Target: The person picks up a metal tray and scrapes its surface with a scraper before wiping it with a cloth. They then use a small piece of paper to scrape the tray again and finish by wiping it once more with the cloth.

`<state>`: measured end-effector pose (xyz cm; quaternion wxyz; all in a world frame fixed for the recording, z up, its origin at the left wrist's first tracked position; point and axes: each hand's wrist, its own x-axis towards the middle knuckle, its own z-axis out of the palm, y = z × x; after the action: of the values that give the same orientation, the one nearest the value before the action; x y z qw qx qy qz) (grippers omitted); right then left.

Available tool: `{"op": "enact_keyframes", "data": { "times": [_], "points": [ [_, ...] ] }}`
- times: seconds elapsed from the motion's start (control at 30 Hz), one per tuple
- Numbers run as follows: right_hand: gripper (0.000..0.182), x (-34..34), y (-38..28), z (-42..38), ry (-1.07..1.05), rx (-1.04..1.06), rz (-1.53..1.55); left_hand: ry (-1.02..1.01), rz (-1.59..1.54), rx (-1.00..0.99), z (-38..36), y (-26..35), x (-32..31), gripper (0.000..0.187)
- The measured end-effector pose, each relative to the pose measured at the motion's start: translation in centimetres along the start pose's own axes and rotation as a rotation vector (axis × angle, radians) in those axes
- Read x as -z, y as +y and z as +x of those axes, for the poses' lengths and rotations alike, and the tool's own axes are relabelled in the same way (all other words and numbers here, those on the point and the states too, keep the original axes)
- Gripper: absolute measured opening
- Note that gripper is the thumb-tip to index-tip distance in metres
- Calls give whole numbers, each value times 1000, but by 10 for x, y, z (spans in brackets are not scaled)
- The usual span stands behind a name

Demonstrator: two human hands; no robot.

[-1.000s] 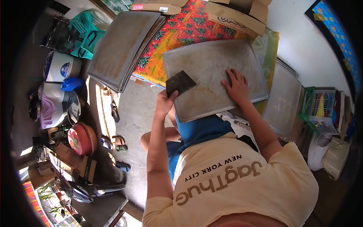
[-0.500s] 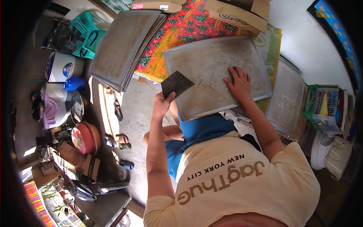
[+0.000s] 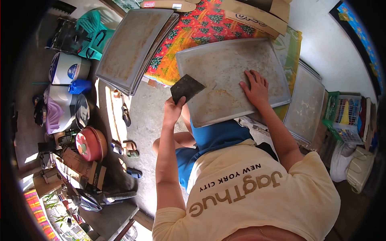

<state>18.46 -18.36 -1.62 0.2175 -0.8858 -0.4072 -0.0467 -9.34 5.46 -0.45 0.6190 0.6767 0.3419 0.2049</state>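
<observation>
My left hand (image 3: 173, 110) is closed on one corner of a thin, dark, roughly square scraper plate (image 3: 187, 88), thumb on top. The plate overlaps the left edge of a grey metal baking tray (image 3: 225, 96), whose surface carries brown stains and scuffs. Fingers spread, my right hand (image 3: 256, 89) lies flat on the right half of that tray. The tray's near edge rests over my lap, and its far side reaches onto the table (image 3: 201, 25), covered with a red and orange patterned cloth.
A stack of similar trays (image 3: 130, 46) leans at the table's left end. More trays (image 3: 304, 104) stand at the right, beside a plastic basket (image 3: 341, 114). Cardboard boxes (image 3: 257, 18) sit at the back. Slippers (image 3: 130, 148) and a red basin (image 3: 90, 144) are on the left floor.
The view has shifted very slightly. Both hands, the scraper plate and the tray keep nearly the same positions.
</observation>
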Motion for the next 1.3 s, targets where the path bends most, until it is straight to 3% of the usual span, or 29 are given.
{"op": "enact_keyframes", "data": {
  "times": [0.23,0.33,0.43,0.53,0.63,0.73,0.83,0.93,1.03,1.13,1.23,1.3],
  "points": [
    [54,-1,0,1,-2,1,5,14,-53,22,3,10,-3,16],
    [54,0,0,1,-3,3,7,13,63,-51,9,-6,0,17],
    [54,-1,0,0,-3,-5,5,-41,30,26,7,4,3,17],
    [53,1,-1,1,1,-1,6,59,82,-97,12,-5,-3,17],
    [53,-1,0,1,7,0,0,-50,172,3,10,3,4,18],
    [54,-2,1,1,13,12,-3,52,87,-106,16,-9,-2,18],
    [54,-3,0,0,22,15,-3,-75,88,7,12,1,1,18],
    [54,-2,0,1,19,19,-15,70,121,-77,16,-7,-1,17],
    [54,-1,-1,1,15,10,-12,-101,143,30,12,10,1,16],
    [54,-2,0,1,16,15,-22,53,41,-114,20,-13,-5,17],
    [54,-1,-1,1,12,13,-12,-102,199,35,21,-13,4,19],
    [54,0,-1,2,2,13,-20,-9,155,-50,21,-11,-3,20]
  ]
}}
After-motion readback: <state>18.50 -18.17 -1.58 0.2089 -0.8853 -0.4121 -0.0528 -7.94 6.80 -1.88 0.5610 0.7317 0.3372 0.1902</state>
